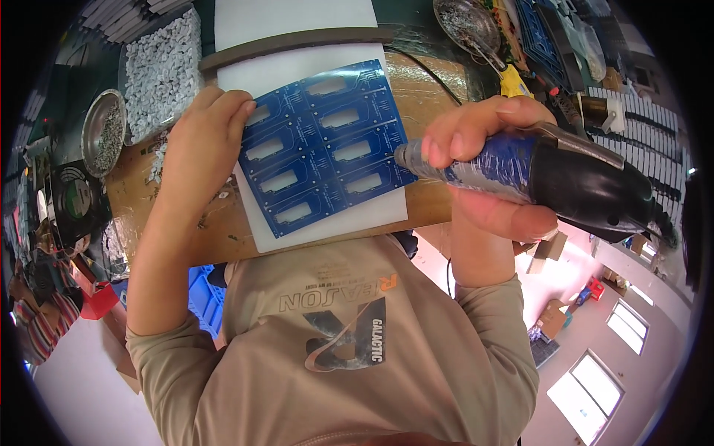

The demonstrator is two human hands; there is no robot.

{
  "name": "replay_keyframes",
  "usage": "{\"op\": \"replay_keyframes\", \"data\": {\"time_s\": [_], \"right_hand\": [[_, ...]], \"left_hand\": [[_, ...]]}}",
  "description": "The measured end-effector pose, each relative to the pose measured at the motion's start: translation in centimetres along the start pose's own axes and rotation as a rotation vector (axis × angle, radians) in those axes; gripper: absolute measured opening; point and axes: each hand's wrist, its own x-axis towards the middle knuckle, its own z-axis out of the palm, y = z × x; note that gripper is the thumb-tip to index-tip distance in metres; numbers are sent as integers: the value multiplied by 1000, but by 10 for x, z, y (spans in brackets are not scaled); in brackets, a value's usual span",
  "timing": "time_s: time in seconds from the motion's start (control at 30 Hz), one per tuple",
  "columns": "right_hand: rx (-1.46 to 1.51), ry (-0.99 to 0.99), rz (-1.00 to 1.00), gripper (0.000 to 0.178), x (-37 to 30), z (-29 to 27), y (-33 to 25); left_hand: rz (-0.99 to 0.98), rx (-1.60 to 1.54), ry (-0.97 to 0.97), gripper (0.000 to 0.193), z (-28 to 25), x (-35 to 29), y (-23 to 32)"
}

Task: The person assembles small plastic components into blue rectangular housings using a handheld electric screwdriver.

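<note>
Wrapping around a power screwdriver (535, 175) at the right of the frame, the right hand (483, 126) is closest to the camera, fingers over the top and thumb beneath, closed firmly on the barrel. The tool looks fairly heavy, with its bulk in the black rear body; the crinkled clear film over the blue and grey section may feel slippery, so the best hold seems to be around the middle, near its balance. Its tip ends by the right edge of the circuit board panel (316, 160); actual contact cannot be told.

The left hand (208, 134), left of centre, has its fingers curled at the panel's upper-left edge; whether they pinch it or only press on it is not clear.

The blue panel lies slightly askew in the centre of the frame, over a white sheet (390, 215). Thin, flat and pierced by two columns of slots, it is probably light and stiff, smooth-faced, and liable to crack at the narrow webs if bent. Its outer edges look the safest place to grasp, away from the printed traces.

Beyond it, a dark bar (297, 46) crosses the sheet. Small white parts (160, 70) fill a tub at upper left, beside a metal bowl (86, 141) of tiny pieces.
</note>
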Motion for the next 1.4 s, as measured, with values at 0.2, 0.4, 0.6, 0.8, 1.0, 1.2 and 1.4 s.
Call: {"op": "replay_keyframes", "data": {"time_s": [0.2, 0.4, 0.6, 0.8, 1.0, 1.2, 1.4], "right_hand": [[-77, 18, 40, 99, 0, 8, -5], [-117, -47, 34, 93, 3, 7, -4], [-106, -38, 27, 90, -1, 8, -2], [-254, 8, 187, 97, -2, 20, -16], [-126, -17, 82, 104, -3, 12, -5], [266, 181, 63, 105, 19, -4, -20], [-82, 662, 661, 77, 10, -38, -15]], "left_hand": [[13, 7, -1, 22, 0, 1, -1], [61, 5, 42, 19, 3, 0, -3], [82, 8, 47, 20, 2, 1, -3], [57, 1, 31, 21, 1, 2, -4], [19, 2, 16, 23, 2, 0, -1], [24, -7, 27, 23, 4, -2, -5], [8, 11, 4, 22, 3, 1, -4]]}}
